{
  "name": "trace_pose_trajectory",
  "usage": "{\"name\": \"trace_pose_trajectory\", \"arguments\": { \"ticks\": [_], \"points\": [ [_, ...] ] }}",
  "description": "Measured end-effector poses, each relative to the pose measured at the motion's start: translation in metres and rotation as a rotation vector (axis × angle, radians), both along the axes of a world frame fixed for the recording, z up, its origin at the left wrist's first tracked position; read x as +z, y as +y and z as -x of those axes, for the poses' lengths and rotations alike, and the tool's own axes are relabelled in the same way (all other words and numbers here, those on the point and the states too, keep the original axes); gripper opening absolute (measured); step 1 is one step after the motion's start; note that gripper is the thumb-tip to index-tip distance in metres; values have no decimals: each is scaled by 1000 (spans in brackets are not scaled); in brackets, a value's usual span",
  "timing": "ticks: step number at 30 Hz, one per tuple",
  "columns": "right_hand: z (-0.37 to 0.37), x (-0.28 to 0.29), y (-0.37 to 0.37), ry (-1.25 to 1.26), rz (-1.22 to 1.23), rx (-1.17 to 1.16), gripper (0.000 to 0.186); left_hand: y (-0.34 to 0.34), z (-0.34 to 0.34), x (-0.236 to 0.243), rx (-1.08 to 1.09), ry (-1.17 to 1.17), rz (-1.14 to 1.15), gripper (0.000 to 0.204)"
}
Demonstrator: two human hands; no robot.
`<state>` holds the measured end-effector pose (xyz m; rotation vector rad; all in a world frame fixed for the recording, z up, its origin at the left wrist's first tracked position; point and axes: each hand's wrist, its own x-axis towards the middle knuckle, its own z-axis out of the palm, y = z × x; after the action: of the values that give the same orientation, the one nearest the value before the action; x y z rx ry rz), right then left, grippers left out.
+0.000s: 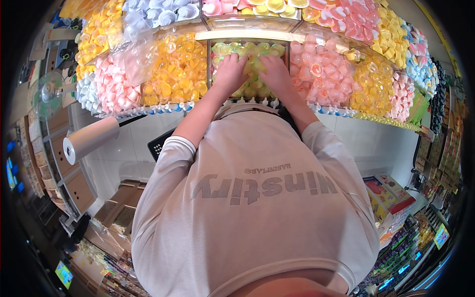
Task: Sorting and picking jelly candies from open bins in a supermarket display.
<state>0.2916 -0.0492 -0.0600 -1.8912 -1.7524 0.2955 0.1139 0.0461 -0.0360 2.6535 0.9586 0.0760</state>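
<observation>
In the middle bin (208, 62) of the lower row lie many small, clear-wrapped green and yellow cups (253, 89), which look like jelly cups. My left hand (229, 74) rests over the left part of this pile, fingers spread and bent down onto the cups. Over the right part lies my right hand (275, 73), its fingers stretched toward the middle of the bin. A short gap parts the two hands, with cups showing between them. Nothing visible is gripped in either hand, though the fingertips are partly lost among the cups.
Bins of orange cups (174, 69) and pink cups (319, 74) flank mine. Behind a divider, an upper row holds blue sweets (168, 12) and pink ones (354, 17). A plastic bag roll (91, 138) sticks out at left; printed boxes (388, 198) stand at right.
</observation>
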Motion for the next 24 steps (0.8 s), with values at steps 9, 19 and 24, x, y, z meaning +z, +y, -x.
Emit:
{"name": "trace_pose_trajectory", "arguments": {
  "ticks": [9,19,24],
  "points": [
    [4,5,0,-24,61,-27,53,3,4,-10,51,-82,26,60],
    [3,14,-10,80,-65,-133,49,-1,25,2,117,-251,17,62],
    [-22,21,-55,346,18,-427,39,-1,100,27,350,-289,-54,51]
  ]
}}
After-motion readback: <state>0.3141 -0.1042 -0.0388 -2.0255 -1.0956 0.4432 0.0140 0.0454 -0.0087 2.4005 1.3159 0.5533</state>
